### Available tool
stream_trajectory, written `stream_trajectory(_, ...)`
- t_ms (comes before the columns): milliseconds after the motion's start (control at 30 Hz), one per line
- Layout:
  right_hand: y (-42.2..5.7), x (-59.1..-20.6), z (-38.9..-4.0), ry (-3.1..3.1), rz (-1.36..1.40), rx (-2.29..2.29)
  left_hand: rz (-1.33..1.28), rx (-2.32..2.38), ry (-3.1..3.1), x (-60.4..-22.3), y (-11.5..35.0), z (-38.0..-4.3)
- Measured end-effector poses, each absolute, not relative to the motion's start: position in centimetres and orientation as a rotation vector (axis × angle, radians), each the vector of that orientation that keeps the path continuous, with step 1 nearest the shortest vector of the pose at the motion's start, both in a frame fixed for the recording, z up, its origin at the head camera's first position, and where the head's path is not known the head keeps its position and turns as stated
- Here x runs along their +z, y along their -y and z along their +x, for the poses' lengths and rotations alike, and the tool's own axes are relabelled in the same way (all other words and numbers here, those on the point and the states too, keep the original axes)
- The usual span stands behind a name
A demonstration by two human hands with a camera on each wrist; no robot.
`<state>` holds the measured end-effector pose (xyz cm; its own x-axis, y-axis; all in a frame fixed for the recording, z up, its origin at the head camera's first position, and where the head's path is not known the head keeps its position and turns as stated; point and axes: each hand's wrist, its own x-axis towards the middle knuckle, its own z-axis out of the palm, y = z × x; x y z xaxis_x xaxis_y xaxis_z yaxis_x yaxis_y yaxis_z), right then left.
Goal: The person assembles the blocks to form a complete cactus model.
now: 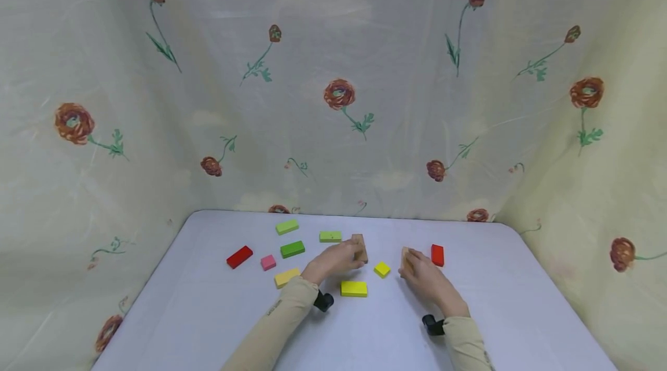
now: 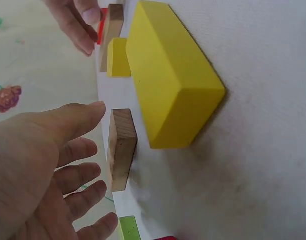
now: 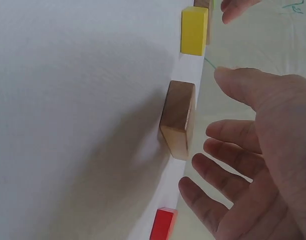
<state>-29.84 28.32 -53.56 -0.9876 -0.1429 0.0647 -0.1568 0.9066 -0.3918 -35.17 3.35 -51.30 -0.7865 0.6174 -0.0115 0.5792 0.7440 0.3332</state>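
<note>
My left hand (image 1: 333, 260) is just above the table beside a natural wood block (image 1: 360, 247). In the left wrist view its fingers are spread and loosely bent, the wood block (image 2: 122, 150) standing apart from the fingertips. On the other side, my right hand (image 1: 423, 277) hovers near a second wood block (image 1: 404, 257). Its fingers are also relaxed in the right wrist view, with that block (image 3: 177, 120) just past them. Between the hands lies a small yellow block (image 1: 382, 270); a longer yellow block (image 1: 354, 289) is nearer to me.
A red block (image 1: 437, 255) lies right of the right hand. Left of the left hand are several green blocks (image 1: 292, 249), a pink block (image 1: 268, 262), a dark red block (image 1: 239, 257) and a pale orange block (image 1: 286, 277). Flowered cloth (image 1: 396, 145) hangs behind the white table (image 1: 177, 313).
</note>
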Motion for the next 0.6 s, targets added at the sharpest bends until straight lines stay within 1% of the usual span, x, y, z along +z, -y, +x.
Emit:
stream_trajectory(200, -28.2, -54.0, -29.7, 3.038, 0.231, 0.637, 0.956, 0.472, -2.811, -51.8, -3.5, -35.4)
stream_trajectory(400, -28.1, -54.2, -29.7, 3.071, 0.156, 0.645, 0.957, 0.45, -2.812, -52.6, -3.7, -35.7)
stream_trajectory(600, -28.1, -54.3, -29.9, 3.066, 0.139, 0.629, 1.014, 0.436, -2.842, -52.8, -3.8, -36.0)
